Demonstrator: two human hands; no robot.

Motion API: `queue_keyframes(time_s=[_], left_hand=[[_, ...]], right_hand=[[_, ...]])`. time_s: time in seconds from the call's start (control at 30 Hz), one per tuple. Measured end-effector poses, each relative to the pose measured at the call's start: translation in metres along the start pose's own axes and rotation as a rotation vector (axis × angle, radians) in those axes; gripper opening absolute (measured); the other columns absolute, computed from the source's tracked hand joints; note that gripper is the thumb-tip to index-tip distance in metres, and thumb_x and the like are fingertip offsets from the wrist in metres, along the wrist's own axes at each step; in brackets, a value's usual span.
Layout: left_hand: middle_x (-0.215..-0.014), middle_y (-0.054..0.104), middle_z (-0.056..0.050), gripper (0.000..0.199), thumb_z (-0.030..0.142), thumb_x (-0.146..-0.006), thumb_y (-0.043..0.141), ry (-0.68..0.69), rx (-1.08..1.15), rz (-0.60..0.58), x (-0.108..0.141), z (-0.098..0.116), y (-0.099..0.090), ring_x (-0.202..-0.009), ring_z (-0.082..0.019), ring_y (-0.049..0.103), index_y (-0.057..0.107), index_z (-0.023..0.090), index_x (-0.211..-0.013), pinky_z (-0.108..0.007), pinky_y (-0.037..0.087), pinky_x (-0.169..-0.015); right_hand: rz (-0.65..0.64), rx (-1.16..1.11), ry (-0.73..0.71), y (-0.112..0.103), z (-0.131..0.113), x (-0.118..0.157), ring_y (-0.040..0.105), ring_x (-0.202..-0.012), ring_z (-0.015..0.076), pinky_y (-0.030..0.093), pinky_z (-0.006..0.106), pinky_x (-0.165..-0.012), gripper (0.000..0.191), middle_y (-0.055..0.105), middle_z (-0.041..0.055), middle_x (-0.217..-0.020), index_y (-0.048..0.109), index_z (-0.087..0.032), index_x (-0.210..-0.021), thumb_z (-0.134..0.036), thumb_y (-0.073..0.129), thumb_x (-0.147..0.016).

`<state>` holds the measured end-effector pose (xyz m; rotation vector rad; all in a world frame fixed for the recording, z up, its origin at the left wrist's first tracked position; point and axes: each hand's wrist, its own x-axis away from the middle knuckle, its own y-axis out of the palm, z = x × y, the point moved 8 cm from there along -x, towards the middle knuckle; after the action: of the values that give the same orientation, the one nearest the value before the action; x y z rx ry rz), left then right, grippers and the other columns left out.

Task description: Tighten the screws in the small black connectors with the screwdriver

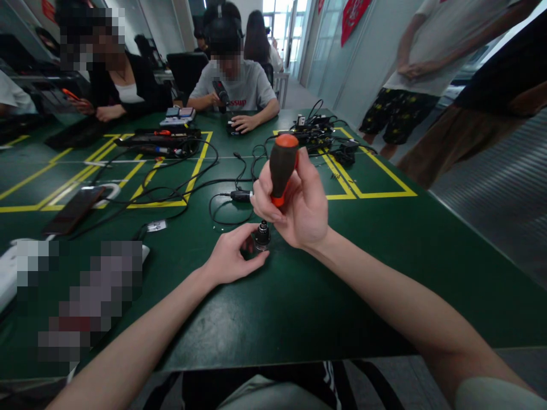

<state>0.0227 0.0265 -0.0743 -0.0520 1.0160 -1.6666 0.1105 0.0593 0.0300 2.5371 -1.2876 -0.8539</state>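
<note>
My right hand (299,205) is wrapped round a screwdriver handle (282,165), dark with an orange cap and an orange lower ring, held upright above the green table. Below it, my left hand (235,253) grips a small black cylindrical part (262,236) between thumb and fingers, near the tabletop. The part has a narrow ridged top. Whether a screwdriver shaft reaches the part cannot be made out behind my right fingers.
Black cables (213,185) cross the green table (342,319) beyond my hands. A phone (74,210) lies at left near a white power strip (8,273). Tangled electronics (316,134) sit at back right. A person (243,85) works opposite; others sit or stand around.
</note>
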Motion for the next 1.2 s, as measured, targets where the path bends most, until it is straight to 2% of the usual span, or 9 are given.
queue_keyframes(time_s=[0.07, 0.13, 0.23, 0.3, 0.5, 0.67, 0.93, 1.07, 1.2], left_hand=[[-0.080, 0.068, 0.002, 0.028, 0.028, -0.085, 0.072, -0.002, 0.002, -0.002, -0.0001, 0.0001, 0.0000, -0.062, -0.009, 0.059, 0.065, 0.017, -0.110, -0.021, 0.051, -0.060], [-0.080, 0.068, 0.002, 0.028, 0.029, -0.085, 0.071, 0.000, 0.003, -0.004, -0.0003, 0.0003, 0.0000, -0.062, -0.009, 0.059, 0.065, 0.017, -0.110, -0.021, 0.051, -0.060], [-0.081, 0.068, 0.001, 0.029, 0.029, -0.086, 0.071, 0.003, 0.002, -0.003, -0.0004, 0.0006, -0.0001, -0.062, -0.010, 0.059, 0.065, 0.017, -0.111, -0.021, 0.051, -0.060], [-0.082, 0.069, 0.001, 0.029, 0.029, -0.086, 0.072, 0.005, 0.001, -0.001, -0.0003, 0.0004, -0.0003, -0.062, -0.010, 0.059, 0.065, 0.017, -0.112, -0.022, 0.051, -0.060], [-0.088, 0.071, -0.001, 0.029, 0.028, -0.086, 0.072, 0.027, 0.006, 0.004, 0.0001, 0.0007, -0.0009, -0.063, -0.009, 0.060, 0.065, 0.016, -0.112, -0.021, 0.051, -0.061], [-0.090, 0.071, -0.001, 0.028, 0.027, -0.087, 0.073, 0.037, 0.004, 0.008, 0.0000, 0.0023, -0.0016, -0.064, -0.009, 0.060, 0.066, 0.016, -0.111, -0.021, 0.051, -0.061], [-0.090, 0.071, -0.002, 0.028, 0.026, -0.086, 0.074, 0.054, 0.007, 0.014, 0.0003, 0.0025, -0.0021, -0.063, -0.008, 0.059, 0.066, 0.015, -0.111, -0.019, 0.051, -0.060], [-0.090, 0.071, -0.001, 0.027, 0.025, -0.086, 0.074, 0.063, 0.010, 0.020, 0.0004, 0.0029, -0.0027, -0.063, -0.008, 0.059, 0.065, 0.014, -0.110, -0.019, 0.050, -0.060], [-0.088, 0.070, -0.001, 0.025, 0.025, -0.086, 0.074, 0.068, 0.011, 0.019, -0.0003, 0.0039, -0.0019, -0.063, -0.008, 0.059, 0.065, 0.015, -0.108, -0.019, 0.050, -0.060]], right_hand=[[-0.017, 0.013, 0.011, 0.0008, 0.0003, -0.0002, 0.022, -0.035, 0.0088, 0.016, 0.026, -0.038, 0.066, 0.033, -0.0092, -0.041, 0.049, -0.025, -0.063, -0.085, 0.049, -0.089], [0.002, 0.023, 0.026, -0.0009, 0.0013, 0.0008, 0.023, -0.035, 0.0094, 0.018, 0.026, -0.039, 0.065, 0.033, -0.0095, -0.042, 0.052, -0.025, -0.067, -0.086, 0.047, -0.090], [0.048, 0.001, 0.034, -0.0050, 0.0030, 0.0033, 0.022, -0.036, 0.0101, 0.021, 0.026, -0.040, 0.056, 0.034, -0.0108, -0.044, 0.055, -0.026, -0.078, -0.078, 0.047, -0.096], [0.051, -0.020, 0.036, -0.0067, 0.0048, 0.0040, 0.022, -0.037, 0.0101, 0.021, 0.025, -0.040, 0.052, 0.034, -0.0104, -0.047, 0.054, -0.026, -0.079, -0.073, 0.046, -0.100], [-0.040, -0.043, 0.018, -0.0042, 0.0064, 0.0026, 0.028, -0.037, 0.0098, 0.018, 0.024, -0.039, 0.060, 0.033, -0.0079, -0.047, 0.050, -0.025, -0.069, -0.075, 0.040, -0.100], [-0.032, -0.080, -0.015, -0.0018, 0.0029, 0.0041, 0.023, -0.036, 0.0084, 0.021, 0.023, -0.039, 0.053, 0.032, -0.0112, -0.046, 0.055, -0.025, -0.078, -0.074, 0.049, -0.098], [-0.112, -0.083, -0.037, 0.0005, 0.0024, 0.0021, 0.026, -0.035, 0.0089, 0.019, 0.023, -0.037, 0.061, 0.033, -0.0091, -0.045, 0.051, -0.024, -0.068, -0.076, 0.044, -0.099], [-0.079, -0.054, -0.080, -0.0006, -0.0020, 0.0033, 0.022, -0.035, 0.0089, 0.021, 0.023, -0.039, 0.052, 0.034, -0.0116, -0.044, 0.053, -0.026, -0.079, -0.074, 0.050, -0.098], [-0.058, -0.025, -0.042, -0.0014, 0.0008, 0.0027, 0.023, -0.035, 0.0084, 0.020, 0.022, -0.038, 0.053, 0.035, -0.0110, -0.044, 0.050, -0.025, -0.075, -0.073, 0.050, -0.098]])
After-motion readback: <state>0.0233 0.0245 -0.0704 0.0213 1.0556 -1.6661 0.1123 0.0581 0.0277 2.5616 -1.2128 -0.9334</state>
